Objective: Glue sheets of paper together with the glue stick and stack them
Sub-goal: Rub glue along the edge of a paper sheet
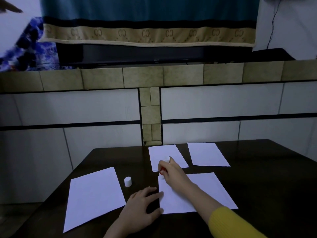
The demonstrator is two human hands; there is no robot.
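Dark wood makes up the bench [257, 177], and four white sheets lie spread on it. I see the left sheet [95, 196] lying on its own toward the near left edge, the far middle sheet [164, 152] and the far right sheet [207, 154] side by side near the back, and the near sheet [211, 191] in front of me. A small white cap [128, 181] stands upright on bare wood between the left sheet and the near sheet, apart from both. Beyond the bench is a tiled wall with tan bands, and above it a black screen under a teal cloth with a beige patterned border.

My right hand [171, 170] reaches forward from a yellow sleeve [231, 222], crossing over the near sheet and covering its far left corner and the near edge of the far middle sheet. Its grip is closed round the glue stick [162, 171], whose red body shows just below the fingers with the end pointing down at the paper; whether the tip touches, I cannot tell. My left hand [144, 206] lies flat with fingers spread and straight, holding nothing, fingertips on the left edge of the near sheet.
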